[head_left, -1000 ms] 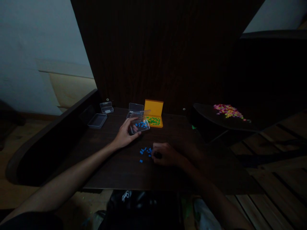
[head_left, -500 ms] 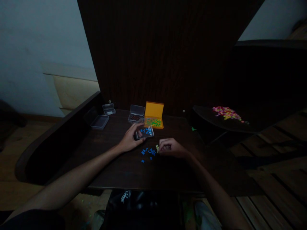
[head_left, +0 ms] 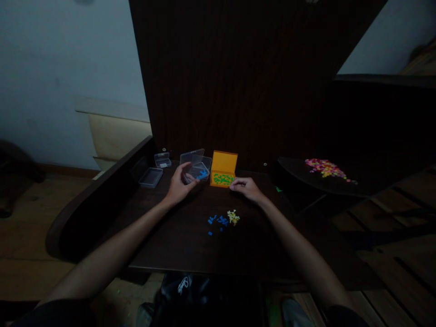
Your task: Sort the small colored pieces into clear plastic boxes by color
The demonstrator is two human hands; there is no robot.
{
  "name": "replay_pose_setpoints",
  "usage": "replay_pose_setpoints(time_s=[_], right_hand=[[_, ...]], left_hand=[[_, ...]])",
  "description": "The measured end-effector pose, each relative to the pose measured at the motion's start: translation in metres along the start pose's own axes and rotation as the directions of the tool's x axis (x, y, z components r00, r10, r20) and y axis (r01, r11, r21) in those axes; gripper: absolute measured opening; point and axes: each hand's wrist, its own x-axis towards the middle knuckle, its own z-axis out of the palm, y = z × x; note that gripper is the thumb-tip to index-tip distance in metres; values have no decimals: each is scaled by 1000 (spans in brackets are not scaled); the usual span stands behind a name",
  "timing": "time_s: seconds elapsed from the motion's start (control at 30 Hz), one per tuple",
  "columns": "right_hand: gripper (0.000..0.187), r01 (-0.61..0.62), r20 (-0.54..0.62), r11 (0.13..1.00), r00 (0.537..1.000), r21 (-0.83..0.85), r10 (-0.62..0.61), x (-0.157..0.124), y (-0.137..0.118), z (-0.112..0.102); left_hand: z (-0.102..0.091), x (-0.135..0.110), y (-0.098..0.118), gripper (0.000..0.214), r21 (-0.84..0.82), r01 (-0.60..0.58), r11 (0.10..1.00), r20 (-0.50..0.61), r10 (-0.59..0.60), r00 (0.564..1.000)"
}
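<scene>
My left hand (head_left: 179,184) is closed on a clear plastic box (head_left: 194,170) with its lid up; a few blue pieces (head_left: 203,174) lie inside. The box is tilted, in front of another clear box that it partly hides. My right hand (head_left: 248,188) has its fingers pinched together at the front right corner of an orange-yellow box (head_left: 225,160). Whatever is between those fingers, if anything, is too small to make out. Green pieces (head_left: 223,179) fill the open yellow box. Nearer me, loose blue pieces (head_left: 222,220) lie beside a pile of pale yellow pieces (head_left: 233,217).
Two clear boxes stand at the left: a small open case (head_left: 162,161) and a larger tray-like one (head_left: 151,177). A heap of pink and yellow pieces (head_left: 329,170) rests on a dark surface at the right. A raised dark side panel (head_left: 102,195) borders the left of the table.
My left hand has moved away from me with the clear box, up to the back boxes. My right hand has left the pale pile for the yellow box's corner. The view has shifted slightly.
</scene>
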Motion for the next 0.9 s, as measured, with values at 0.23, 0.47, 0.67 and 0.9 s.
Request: replay_pose_setpoints(time_s=[0.23, 0.47, 0.67, 0.9], right_hand=[[15, 76, -22, 958, 996, -278, -85, 63, -1, 40], [16, 45, -41, 892, 997, -450, -70, 98, 0, 66], [16, 8, -30, 845, 999, -535, -28, 114, -4, 80], [16, 23, 54, 815, 999, -578, 10, 124, -3, 84]], left_hand=[[-8, 13, -8, 63, -56, 55, 997, -147, -62, 987], [-9, 22, -15, 61, -246, 255, 935, -254, -316, 914], [-13, 27, -23, 56, -420, 343, 840, -304, -486, 819], [-14, 28, -24, 54, -444, 375, 814, -269, -521, 810]])
